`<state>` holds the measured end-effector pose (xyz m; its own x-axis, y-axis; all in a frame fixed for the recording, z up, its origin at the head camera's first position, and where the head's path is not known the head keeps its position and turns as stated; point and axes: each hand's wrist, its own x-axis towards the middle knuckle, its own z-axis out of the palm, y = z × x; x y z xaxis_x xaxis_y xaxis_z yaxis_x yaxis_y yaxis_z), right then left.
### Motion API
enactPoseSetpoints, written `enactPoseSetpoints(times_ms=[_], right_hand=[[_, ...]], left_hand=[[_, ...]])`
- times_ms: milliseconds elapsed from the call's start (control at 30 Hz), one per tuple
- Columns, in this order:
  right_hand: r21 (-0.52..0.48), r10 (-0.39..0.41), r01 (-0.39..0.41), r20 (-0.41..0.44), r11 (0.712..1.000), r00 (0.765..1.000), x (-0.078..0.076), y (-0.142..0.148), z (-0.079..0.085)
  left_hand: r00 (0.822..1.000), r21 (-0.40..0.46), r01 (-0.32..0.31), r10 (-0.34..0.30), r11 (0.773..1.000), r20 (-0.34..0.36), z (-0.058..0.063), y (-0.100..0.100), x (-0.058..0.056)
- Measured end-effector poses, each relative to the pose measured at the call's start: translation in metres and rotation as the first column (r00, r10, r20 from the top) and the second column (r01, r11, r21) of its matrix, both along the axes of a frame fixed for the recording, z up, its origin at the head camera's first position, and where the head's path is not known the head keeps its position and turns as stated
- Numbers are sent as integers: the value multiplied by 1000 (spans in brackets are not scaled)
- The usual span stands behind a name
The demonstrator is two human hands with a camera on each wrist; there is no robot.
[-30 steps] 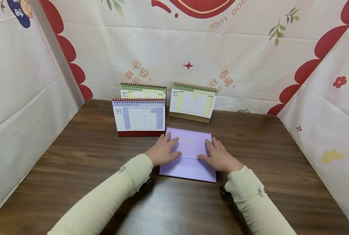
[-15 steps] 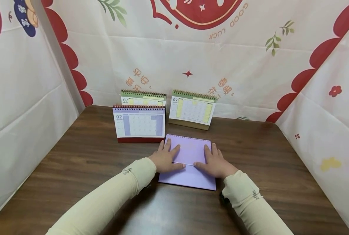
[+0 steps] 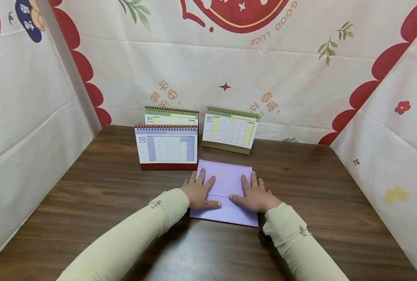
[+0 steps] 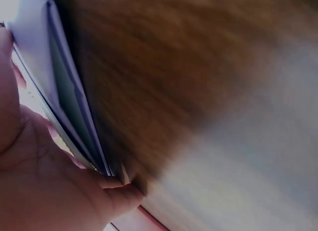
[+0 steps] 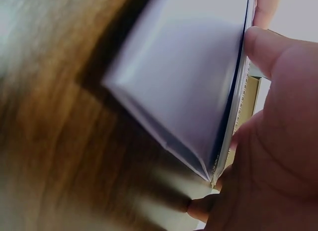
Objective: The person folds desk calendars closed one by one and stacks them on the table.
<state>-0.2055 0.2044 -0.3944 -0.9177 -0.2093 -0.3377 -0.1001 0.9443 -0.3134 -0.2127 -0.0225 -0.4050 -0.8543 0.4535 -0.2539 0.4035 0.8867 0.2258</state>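
Note:
A purple desk calendar lies folded low on the table, its ring-bound edge away from me. My left hand rests on its left side with spread, straight fingers, the thumb over the near panel. On the right side rests my right hand, fingers likewise extended, thumb pointing inward near the white crease. In the left wrist view, the side of the purple stand shows a narrow gap between its folded layers. The right wrist view shows the stand's pale near panel and a similar side gap.
A red-based calendar stands just behind and left of the purple one, partly covering a green-topped calendar. Another green-topped calendar stands behind. Printed cloth encloses the wooden table at the back and sides.
The left thumb has moved down onto the near panel, and the right thumb has shifted inward. The camera view tilted slightly up. The calendars keep their places.

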Motion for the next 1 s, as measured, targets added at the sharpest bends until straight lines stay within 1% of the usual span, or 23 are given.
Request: enactPoseSetpoints(times_ms=[133, 167, 367, 400, 467, 567, 700, 800, 900, 933, 1000], right_hand=[[16, -11, 11, 7, 1000, 1000, 0, -1, -3], [22, -12, 12, -2, 1000, 1000, -3, 0, -8], [67, -17, 19, -18, 998, 1000, -4, -3, -15], [76, -20, 20, -9, 997, 1000, -1, -5, -12], [97, -23, 23, -2, 995, 1000, 0, -6, -12], [105, -26, 26, 0, 994, 1000, 0, -6, -13], [108, -22, 21, 6, 994, 1000, 2, -8, -8], [110, -23, 22, 7, 994, 1000, 3, -9, -6], [112, -22, 20, 17, 993, 1000, 1, -8, -8], [109, -24, 22, 18, 994, 1000, 1, -8, -9], [105, -23, 20, 26, 994, 999, 0, -7, -10]], left_hand=[[1000, -1, -8, 8, 1000, 8, 2, 2, 0], [1000, -4, -11, 11, 1000, 11, 2, 2, 0], [1000, -39, -25, 26, 999, 14, -3, 4, 0], [1000, -46, -26, 26, 999, 15, -3, 4, 0], [1000, -61, -23, 24, 998, 17, -2, 4, 1], [999, -77, -24, 26, 997, 31, 3, 5, 4], [999, -96, -29, 33, 995, 40, 7, 5, 6], [999, -100, -32, 36, 995, 40, -4, 6, -1], [998, -96, -36, 40, 995, 47, -12, 7, -5], [998, -96, -35, 41, 995, 57, -13, 7, -6], [996, -95, -32, 39, 995, 75, -6, 7, -4]])
